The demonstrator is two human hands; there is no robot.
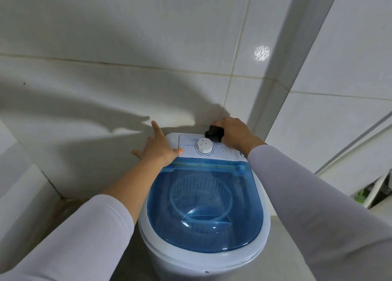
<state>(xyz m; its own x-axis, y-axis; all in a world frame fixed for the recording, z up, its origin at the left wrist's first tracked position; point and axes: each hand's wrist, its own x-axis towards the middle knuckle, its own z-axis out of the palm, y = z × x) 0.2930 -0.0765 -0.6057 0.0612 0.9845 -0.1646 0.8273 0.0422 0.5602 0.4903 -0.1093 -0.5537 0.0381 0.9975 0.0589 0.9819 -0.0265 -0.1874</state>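
- Your left hand lies flat on the rear left corner of the washer. Its fingers are straight and spread wide, and the thumb rests on the white panel.
- Your right hand is at the panel's rear right, close to the wall. Knuckles up, its fingers are curled round a black piece and gripping it.
- The black piece sits over the panel's back edge, just behind and to the right of the dial. I cannot tell what it is.
- The dial is white and round, and sits between your two hands. Neither hand touches it.
- The blue lid is down and see-through, with a ribbed basket showing beneath it.
- Dark specks dot the lid's hinge strip and its right side.
- The washer stands close up to the tiled wall, and both hands throw shadows on the tiles.
- You have white sleeves. The left sleeve ends mid-forearm and the right sleeve reaches the wrist.
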